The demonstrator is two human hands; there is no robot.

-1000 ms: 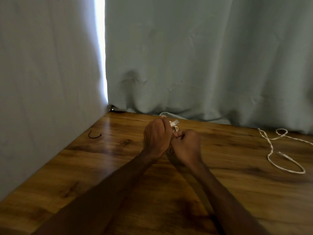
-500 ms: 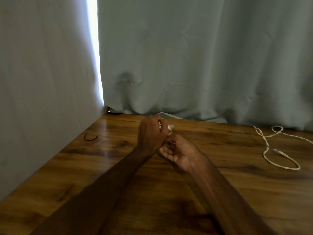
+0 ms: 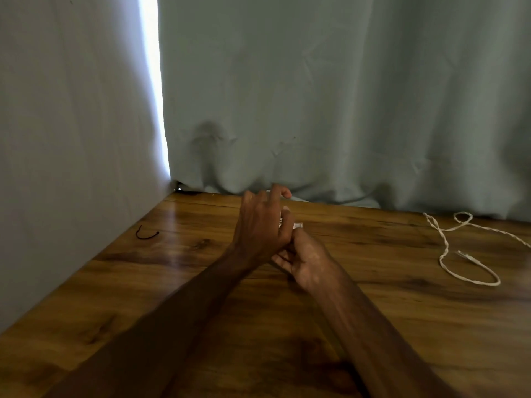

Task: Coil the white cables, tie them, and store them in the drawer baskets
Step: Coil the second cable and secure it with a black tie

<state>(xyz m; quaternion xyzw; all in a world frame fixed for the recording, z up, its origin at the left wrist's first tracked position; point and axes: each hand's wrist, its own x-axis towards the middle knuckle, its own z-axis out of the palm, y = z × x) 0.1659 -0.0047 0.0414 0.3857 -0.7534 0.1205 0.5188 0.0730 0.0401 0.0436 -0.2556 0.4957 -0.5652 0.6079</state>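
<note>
A grey-green curtain (image 3: 316,96) hangs along the far edge of the wooden table (image 3: 402,326), with a bright gap of light at its left. A short black tie (image 3: 146,234) lies alone near the left wall. Well to the right, a loose cable (image 3: 446,248) lies in open loops, its long run stretching from the curtain toward the viewer.

The left hand (image 3: 260,225) covers nearly all of the cable (image 3: 297,225) being worked mid-table. Only a small white end shows, poking out rightward between the two hands and lying roughly level with the table. The left thumb seems to pinch the bundle against the palm, though blur makes this uncertain.

The right hand (image 3: 306,259) sits palm-up just under and beside the left, fingers tucked beneath it. I cannot tell whether it holds anything.

Since half a second ago, the left index finger has lifted and the fingers have spread. The loose cable and tie are unmoved.
</note>
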